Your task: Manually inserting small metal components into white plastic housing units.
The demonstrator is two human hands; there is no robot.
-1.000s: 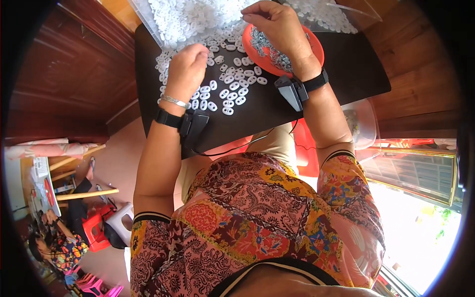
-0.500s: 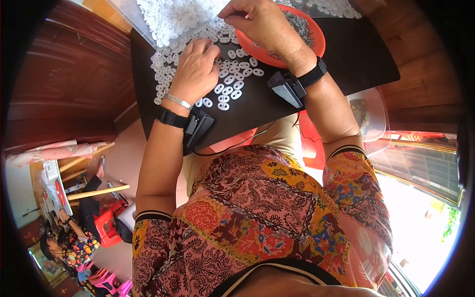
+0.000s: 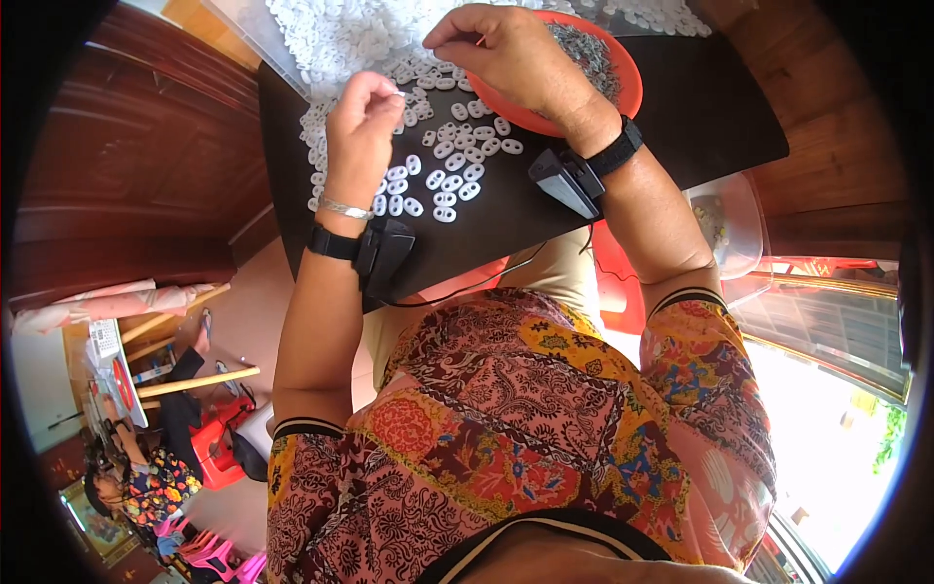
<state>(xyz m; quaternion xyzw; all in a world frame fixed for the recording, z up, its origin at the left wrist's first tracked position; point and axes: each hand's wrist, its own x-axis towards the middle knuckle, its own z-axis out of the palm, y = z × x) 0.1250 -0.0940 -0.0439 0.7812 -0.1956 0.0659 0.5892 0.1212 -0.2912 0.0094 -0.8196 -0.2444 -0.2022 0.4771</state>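
Observation:
My left hand (image 3: 362, 125) is raised over the dark table, thumb and forefinger pinched on a small white piece (image 3: 399, 94) that shows only as an edge at the fingertips. Around and below it lie many loose white oval pieces with two holes (image 3: 453, 163). My right hand (image 3: 506, 56) hangs over the left rim of an orange-red bowl (image 3: 630, 83), its thumb and fingers pressed together. Anything in that pinch is too small to make out. Inside the bowl is a heap of small thin grey metal pieces (image 3: 590, 60).
A clear bin (image 3: 261, 44) heaped with white pieces stands at the far left of the table (image 3: 700, 107). Black devices are strapped to both wrists, with a cable (image 3: 467, 290) between them. A clear plastic tub (image 3: 725, 229) sits below right. Another person (image 3: 146, 482) is seated at far left.
My left hand has lifted off the loose oval pieces, pinching a small white piece. My right hand has stayed nearly in place over the bowl's rim.

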